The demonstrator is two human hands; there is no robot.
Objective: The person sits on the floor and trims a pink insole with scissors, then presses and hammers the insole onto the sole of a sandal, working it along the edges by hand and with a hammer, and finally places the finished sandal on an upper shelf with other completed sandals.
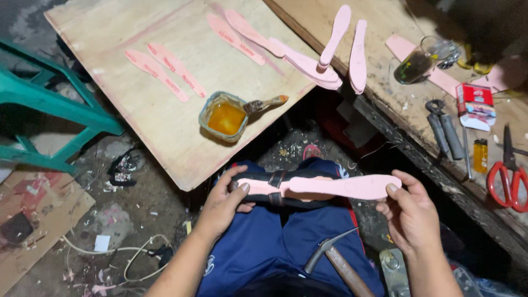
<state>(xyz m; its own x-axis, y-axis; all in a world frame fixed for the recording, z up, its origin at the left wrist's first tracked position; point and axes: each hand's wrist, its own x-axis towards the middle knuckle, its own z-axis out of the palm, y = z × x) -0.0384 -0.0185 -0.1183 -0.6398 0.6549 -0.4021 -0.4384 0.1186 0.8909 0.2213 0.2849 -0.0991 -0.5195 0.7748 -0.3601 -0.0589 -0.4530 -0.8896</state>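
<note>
I held a pink insole (pixel 344 187) flat across my knees: smooth foam-like sheet, long rounded outline, matte surface. My right hand (pixel 410 212) pinched its far end, thumb on top, fingers under. My left hand (pixel 223 203) was clenched around the other end, where the insole lay on a dark sandal sole with black straps (pixel 276 190) crossing over it. So the insole ran between both grips, left end pressed onto the sole, right end sticking out free past it.

Landmark: the glue tin (pixel 224 116), a dented round can of amber, glossy liquid with a worn brush (pixel 267 103) resting on its rim. It sat on a pale plywood board (pixel 165 110), just beyond the insole. More pink insoles (pixel 165 71) lay flat beyond the tin on its left, others (pixel 330 49) to its right, some propped up on edge. Well to the tin's right, on a rough wooden bench (pixel 385 33): a glass (pixel 418 60), pliers (pixel 443 129), red-handled scissors (pixel 509 176). A hammer (pixel 338 258) with a wooden handle lay on my blue shorts, nearer me than the tin.
</note>
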